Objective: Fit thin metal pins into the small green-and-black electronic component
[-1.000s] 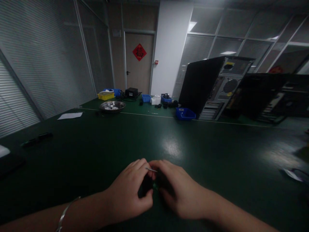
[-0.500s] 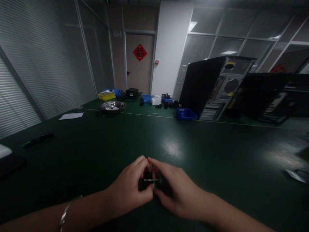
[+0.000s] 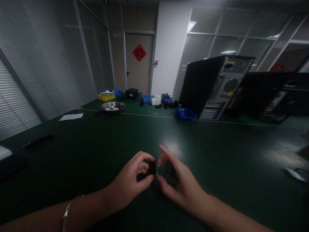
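In the head view, my left hand pinches a small black part between thumb and fingertips, above the green table. A green edge resembling a circuit board shows on the part's right side; its exact kind is too dark to make out. My right hand is just to the right, with its index finger stretched out and the thumb apart. Its thumb and a bent finger are close to the green edge; whether they touch it I cannot tell.
A metal bowl, a white paper and a blue bin lie farther back. A black computer case stands at the right rear. Dark items lie at left, and a yellow bin is at the far end.
My hands have moved slightly apart and my right index finger has lifted and straightened. The part has turned: its thin bright edge no longer shows, and a black face with green edge does.
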Demonstrator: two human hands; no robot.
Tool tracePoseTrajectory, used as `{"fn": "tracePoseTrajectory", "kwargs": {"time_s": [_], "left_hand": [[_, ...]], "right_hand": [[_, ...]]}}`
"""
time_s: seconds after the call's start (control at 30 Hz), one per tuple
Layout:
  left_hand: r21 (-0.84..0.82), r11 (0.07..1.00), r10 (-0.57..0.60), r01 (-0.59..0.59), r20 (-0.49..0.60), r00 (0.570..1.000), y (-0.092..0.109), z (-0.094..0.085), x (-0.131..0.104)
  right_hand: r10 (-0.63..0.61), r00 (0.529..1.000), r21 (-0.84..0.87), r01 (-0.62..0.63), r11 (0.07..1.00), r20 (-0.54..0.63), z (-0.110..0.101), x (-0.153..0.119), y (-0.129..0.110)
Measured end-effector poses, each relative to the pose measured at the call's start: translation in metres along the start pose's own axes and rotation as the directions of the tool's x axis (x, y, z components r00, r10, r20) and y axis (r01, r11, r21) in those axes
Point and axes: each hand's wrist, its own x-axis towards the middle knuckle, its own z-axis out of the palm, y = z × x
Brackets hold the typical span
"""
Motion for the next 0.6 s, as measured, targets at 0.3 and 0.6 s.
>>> {"fn": "tracePoseTrajectory", "kwargs": {"time_s": [0.3,0.6], "left_hand": [[0.059,0.997,0.055,-0.055,0.002,0.999,-0.0003,0.0,-0.0017],[-0.039,0.998,-0.053,0.054,0.018,0.998,0.0032,-0.0006,0.0006]], "right_hand": [[0.046,0.998,-0.076,-0.042,0.996,0.051,0.0002,0.0025,0.0007],[-0.007,0.998,-0.13,0.014,0.991,0.059,-0.0001,0.0011,-0.0019]]}}
